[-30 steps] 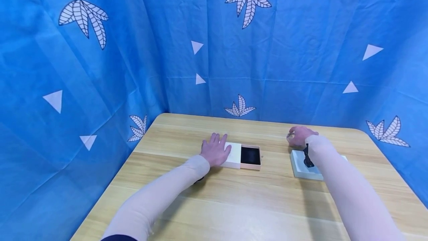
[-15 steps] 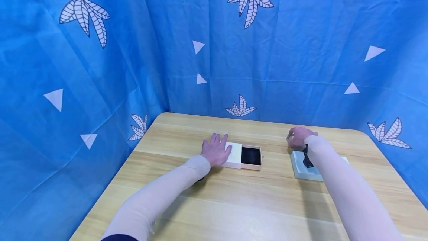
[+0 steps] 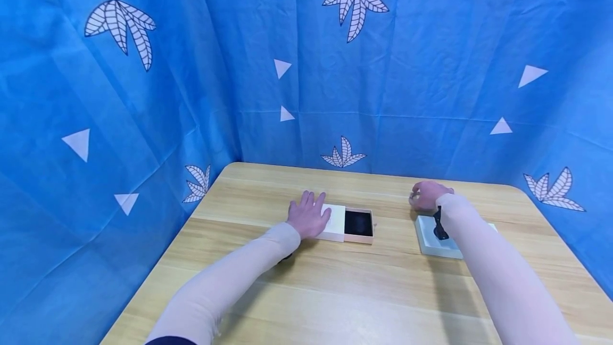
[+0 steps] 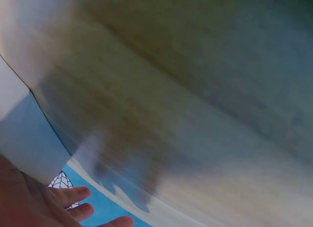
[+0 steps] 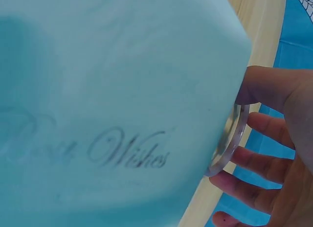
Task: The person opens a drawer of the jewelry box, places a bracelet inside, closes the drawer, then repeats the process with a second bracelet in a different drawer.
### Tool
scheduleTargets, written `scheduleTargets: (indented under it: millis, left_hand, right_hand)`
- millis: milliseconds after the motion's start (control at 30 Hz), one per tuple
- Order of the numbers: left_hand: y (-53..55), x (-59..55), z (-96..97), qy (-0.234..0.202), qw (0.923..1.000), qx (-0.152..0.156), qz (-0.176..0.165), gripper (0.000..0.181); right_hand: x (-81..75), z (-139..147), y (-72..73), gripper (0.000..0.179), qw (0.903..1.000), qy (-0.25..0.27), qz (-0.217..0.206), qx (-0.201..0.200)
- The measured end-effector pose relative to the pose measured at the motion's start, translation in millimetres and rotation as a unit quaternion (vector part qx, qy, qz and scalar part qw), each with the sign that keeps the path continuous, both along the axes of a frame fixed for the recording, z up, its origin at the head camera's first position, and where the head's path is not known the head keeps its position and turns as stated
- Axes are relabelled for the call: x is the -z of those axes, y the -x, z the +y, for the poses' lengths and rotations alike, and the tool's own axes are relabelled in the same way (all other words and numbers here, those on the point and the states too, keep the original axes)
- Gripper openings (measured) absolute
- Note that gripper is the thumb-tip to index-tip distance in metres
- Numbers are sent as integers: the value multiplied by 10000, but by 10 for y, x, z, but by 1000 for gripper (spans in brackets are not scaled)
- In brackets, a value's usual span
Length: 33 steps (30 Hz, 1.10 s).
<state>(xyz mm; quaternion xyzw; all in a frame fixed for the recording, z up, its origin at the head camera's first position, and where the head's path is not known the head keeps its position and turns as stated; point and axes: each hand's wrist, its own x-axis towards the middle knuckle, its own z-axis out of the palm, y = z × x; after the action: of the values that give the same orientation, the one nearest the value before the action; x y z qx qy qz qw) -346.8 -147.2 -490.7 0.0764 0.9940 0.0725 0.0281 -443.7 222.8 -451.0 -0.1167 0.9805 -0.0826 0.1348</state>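
My left hand (image 3: 308, 217) lies with fingers spread on the white sleeve of a slide-out gift box (image 3: 338, 222). The box's pink-edged drawer (image 3: 359, 239) sticks out to the right and shows a black lining. In the left wrist view, the box's pale side (image 4: 36, 134) rises beside my straight fingers (image 4: 78, 193). Behind a light blue box (image 3: 438, 249), my right hand (image 3: 431, 194) grips a clear, pale bangle (image 5: 234, 144) between thumb and fingers. Part of the bangle is hidden by the blue box's lid (image 5: 98, 80), printed "Best Wishes". My right forearm covers much of that box.
Both boxes stand on a light wooden table (image 3: 335, 292) with rounded far corners. A blue curtain (image 3: 407, 68) printed with white leaves and triangles hangs behind it and along its sides. The drawer and the blue box are apart, with tabletop between them.
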Motion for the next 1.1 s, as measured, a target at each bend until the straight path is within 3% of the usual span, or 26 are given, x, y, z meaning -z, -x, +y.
scheduleTargets:
  millis: [267,800,1100]
  left_hand:
    - [-2,0,7,31,9999,8,97,71]
    - [-31,-18,3,6,9999,27,117,69]
    - [-42,-35,-4,-57,9999,45,103,70]
  right_hand:
    - [-63,-69,-66,58,9999,40,122,-104]
    - [-287,-273,-221,59,9990,-50,186,-409]
    - [-286,-279,-265,57,9982,16,297,-525]
